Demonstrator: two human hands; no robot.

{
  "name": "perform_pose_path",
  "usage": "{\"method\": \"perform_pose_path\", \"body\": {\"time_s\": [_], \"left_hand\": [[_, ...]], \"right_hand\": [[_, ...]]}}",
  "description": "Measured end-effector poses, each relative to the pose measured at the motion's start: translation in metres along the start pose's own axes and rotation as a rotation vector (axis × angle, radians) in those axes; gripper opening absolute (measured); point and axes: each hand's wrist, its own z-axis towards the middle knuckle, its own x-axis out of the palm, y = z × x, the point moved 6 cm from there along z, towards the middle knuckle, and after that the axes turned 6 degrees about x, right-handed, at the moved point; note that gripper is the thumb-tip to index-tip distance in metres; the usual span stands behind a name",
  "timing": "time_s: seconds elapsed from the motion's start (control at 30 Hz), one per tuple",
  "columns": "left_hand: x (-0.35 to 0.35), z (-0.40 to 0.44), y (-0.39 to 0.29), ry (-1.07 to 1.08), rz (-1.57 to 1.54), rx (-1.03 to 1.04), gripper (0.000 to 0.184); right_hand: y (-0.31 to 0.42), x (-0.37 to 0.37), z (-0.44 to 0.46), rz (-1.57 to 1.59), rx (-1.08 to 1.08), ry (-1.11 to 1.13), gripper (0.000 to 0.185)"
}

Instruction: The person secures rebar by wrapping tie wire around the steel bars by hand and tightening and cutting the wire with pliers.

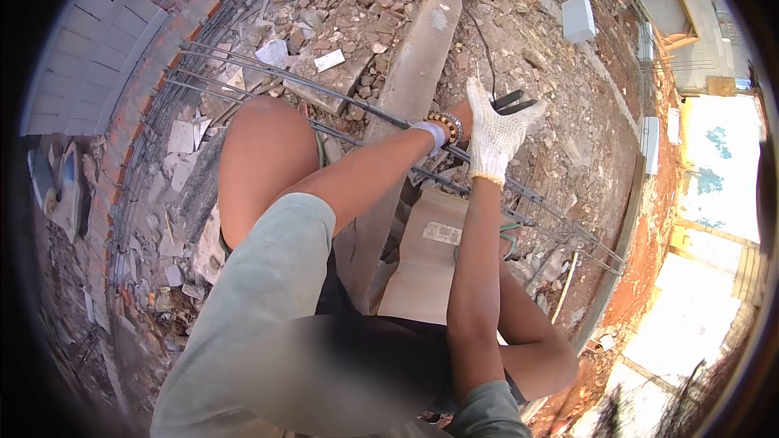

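A person works over a steel rebar cage (373,109) amid rubble. The cage's long axis runs aslant across the ground, from beside the brick edging (134,113) at upper left to near the long ledge (621,235) at lower right, and passes beneath both forearms. The right hand (497,136), in a white knit glove, is just beyond the bars, its fingers parted in a V. Between them show the dark prongs of a hand tool (510,100), perhaps pliers, pointing right; whether the glove grips it cannot be told. The left hand (463,117), at a wrist ringed with beaded bracelets (445,125), is closely beside the glove, mostly hidden behind it, its grip unseen. The right hand appears nearer the tool. Below the cage lie a concrete beam (423,53) and a cardboard sheet (418,264); pale blocks (578,19) stand at upper right, near sunlit ground.
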Motion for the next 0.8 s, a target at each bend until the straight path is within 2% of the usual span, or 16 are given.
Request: {"method": "perform_pose_path", "body": {"time_s": [0.03,0.1,0.2,0.23,0.3,0.33,0.43,0.47,0.5,0.53,0.6,0.67,0.73,0.77,0.8], "left_hand": [[0.0,-0.007,-0.003,-0.044,-0.022,0.01,0.039],[0.001,-0.015,-0.008,-0.142,-0.062,0.002,0.041],[0.001,-0.015,-0.011,-0.232,-0.092,-0.037,0.043],[-0.001,-0.017,-0.013,-0.246,-0.097,-0.066,0.044],[-0.002,-0.02,-0.013,-0.194,-0.065,-0.146,0.048],[-0.001,-0.021,-0.015,-0.159,-0.051,-0.185,0.05],[-0.002,-0.021,-0.014,-0.129,0.008,-0.216,0.056],[-0.007,-0.018,-0.013,-0.095,-0.022,-0.255,0.059],[-0.012,-0.014,-0.009,-0.062,-0.045,-0.291,0.062],[-0.01,-0.011,-0.001,-0.001,-0.18,-0.276,0.054],[-0.004,-0.002,0.005,0.177,-0.126,-0.284,0.045],[0.006,0.002,-0.004,0.3,-0.142,-0.315,0.043],[0.017,0.006,0.001,0.242,-0.026,-0.262,0.047],[0.021,0.007,0.004,0.214,0.037,-0.24,0.049],[0.02,0.007,0.005,0.229,-0.04,-0.232,0.055]], "right_hand": [[0.021,-0.007,-0.004,-0.129,0.119,-0.043,0.136],[0.021,-0.004,0.004,-0.205,0.123,-0.264,0.111],[0.007,0.001,0.026,0.092,0.179,-0.167,0.068],[0.01,0.001,0.03,0.274,0.026,-0.329,0.049],[-0.007,0.007,0.033,0.688,0.345,-0.16,0.047],[0.0,0.002,0.026,0.613,0.347,-0.096,0.043],[-0.001,0.002,0.034,0.698,0.164,0.199,0.034],[-0.005,0.004,0.038,0.921,0.144,0.297,0.029],[-0.01,0.005,0.039,0.994,0.154,0.356,0.028],[-0.013,0.006,0.04,1.071,0.162,0.414,0.027],[-0.022,0.004,0.039,1.147,0.125,0.508,0.023],[-0.05,-0.001,0.044,1.218,0.227,0.409,0.023],[-0.061,-0.007,0.05,1.208,0.291,0.266,0.022],[-0.058,-0.008,0.051,1.18,0.285,0.284,0.022],[-0.054,-0.009,0.05,1.153,0.287,0.298,0.022]]}}
